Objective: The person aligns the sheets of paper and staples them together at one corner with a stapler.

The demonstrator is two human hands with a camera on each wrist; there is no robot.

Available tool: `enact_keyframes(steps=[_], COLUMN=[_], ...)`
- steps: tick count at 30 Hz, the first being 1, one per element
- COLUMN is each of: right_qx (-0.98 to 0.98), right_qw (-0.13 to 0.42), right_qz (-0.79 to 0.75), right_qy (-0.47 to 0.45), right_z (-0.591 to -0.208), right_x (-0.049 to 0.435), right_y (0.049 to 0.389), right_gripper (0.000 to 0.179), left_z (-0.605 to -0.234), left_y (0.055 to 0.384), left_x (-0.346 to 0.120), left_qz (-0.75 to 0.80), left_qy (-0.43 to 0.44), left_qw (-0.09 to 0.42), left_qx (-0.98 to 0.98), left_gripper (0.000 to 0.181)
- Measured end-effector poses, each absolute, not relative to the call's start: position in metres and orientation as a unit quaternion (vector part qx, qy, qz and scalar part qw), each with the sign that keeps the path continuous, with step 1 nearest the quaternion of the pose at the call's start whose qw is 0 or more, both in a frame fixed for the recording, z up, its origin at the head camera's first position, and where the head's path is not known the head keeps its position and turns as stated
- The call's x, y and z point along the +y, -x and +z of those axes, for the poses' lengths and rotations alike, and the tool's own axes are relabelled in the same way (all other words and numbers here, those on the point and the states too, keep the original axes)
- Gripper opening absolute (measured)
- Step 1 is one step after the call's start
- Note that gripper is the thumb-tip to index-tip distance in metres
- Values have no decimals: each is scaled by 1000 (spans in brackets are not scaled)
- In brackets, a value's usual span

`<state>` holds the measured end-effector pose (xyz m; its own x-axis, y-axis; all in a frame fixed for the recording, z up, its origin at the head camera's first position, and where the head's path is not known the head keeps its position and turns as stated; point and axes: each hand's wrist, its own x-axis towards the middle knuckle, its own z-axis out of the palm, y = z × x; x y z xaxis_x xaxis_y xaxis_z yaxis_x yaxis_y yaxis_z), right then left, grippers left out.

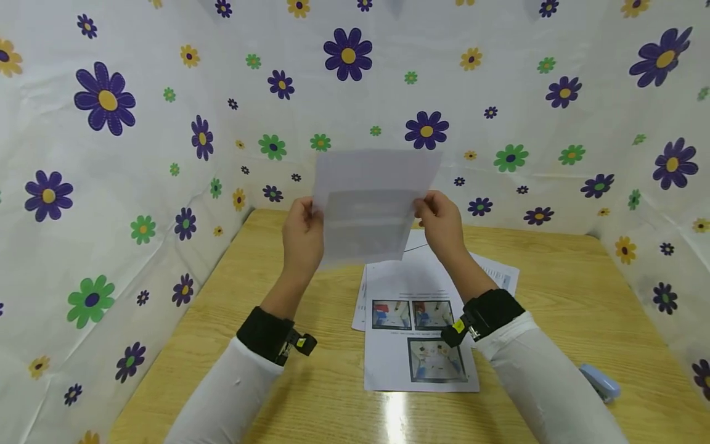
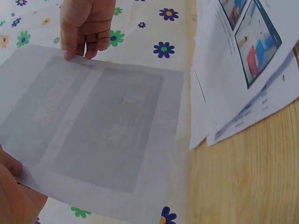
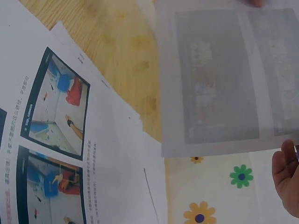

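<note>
I hold a white paper sheet [image 1: 370,203] up in the air above the back of the wooden table [image 1: 554,296], its blank back toward me, with faint print showing through. My left hand [image 1: 302,233] pinches its left edge and my right hand [image 1: 439,223] pinches its right edge. The left wrist view shows the sheet [image 2: 93,126] with the right hand's fingers [image 2: 86,28] on its far edge. In the right wrist view the sheet [image 3: 224,74] hangs above the table.
A small stack of printed pages with colour photos [image 1: 416,327] lies on the table under my hands, also seen as pages [image 2: 243,60] and pages [image 3: 60,140]. A pale blue stapler [image 1: 600,381] rests at the front right. Flowered cloth walls [image 1: 111,154] enclose the table on three sides.
</note>
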<state>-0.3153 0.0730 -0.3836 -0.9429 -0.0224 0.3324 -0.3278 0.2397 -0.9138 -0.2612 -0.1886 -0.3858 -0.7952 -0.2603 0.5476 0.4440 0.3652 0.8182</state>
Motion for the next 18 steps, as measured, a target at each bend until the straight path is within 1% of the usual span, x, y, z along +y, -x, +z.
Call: enact_keyframes(steps=[3, 11, 18], right_qx=[-782, -804, -828], right_qw=[135, 146, 135], right_qz=[600, 571, 540], right_qy=[-101, -75, -68], right_z=[-380, -373, -381], right_x=[84, 108, 129], right_y=[308, 288, 274], right_gripper=[27, 28, 29], left_z=[-381, -373, -376], left_y=[257, 243, 239], left_x=[-182, -167, -160], left_qz=[-570, -592, -615], left_qy=[65, 37, 10], left_qw=[288, 203, 125], left_qx=[-767, -779, -779], left_gripper=[17, 24, 31])
